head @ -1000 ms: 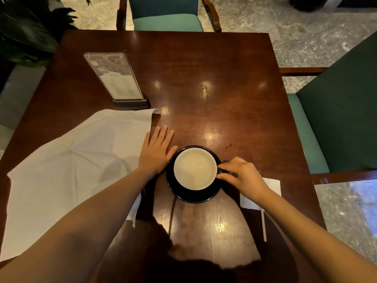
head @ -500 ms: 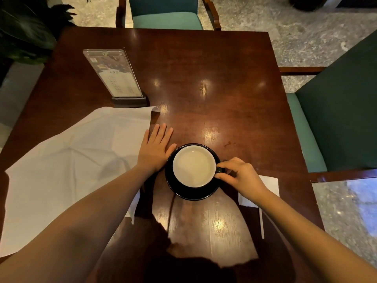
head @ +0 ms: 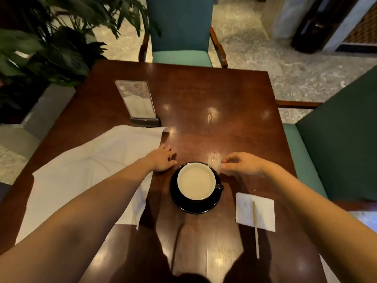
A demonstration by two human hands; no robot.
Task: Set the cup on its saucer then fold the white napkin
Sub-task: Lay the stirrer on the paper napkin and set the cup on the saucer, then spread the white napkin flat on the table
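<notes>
The big white napkin [head: 81,174] lies spread flat on the dark wooden surface [head: 214,94], under and to the left of the left arm. It has creases in it but no fold yet. Past its far edge, beyond the left hand, a clear menu stand [head: 136,102] stands upright.

The left hand [head: 162,160] rests flat, fingers spread, holding nothing. It sits at the napkin's right edge, just left of the saucer.

Between the two hands and a bit nearer the person, the cup [head: 196,181] sits on its black saucer [head: 193,205]. The cup is full of a pale drink, and its handle points toward the right hand.

The right hand [head: 242,164] floats just past the cup, fingers loosely curled and empty, not touching it. Near the right arm lies a small paper napkin [head: 263,207] with a wooden stir stick [head: 256,229] on top.

So the cup part looks done. Folding the white napkin is what is left.
</notes>
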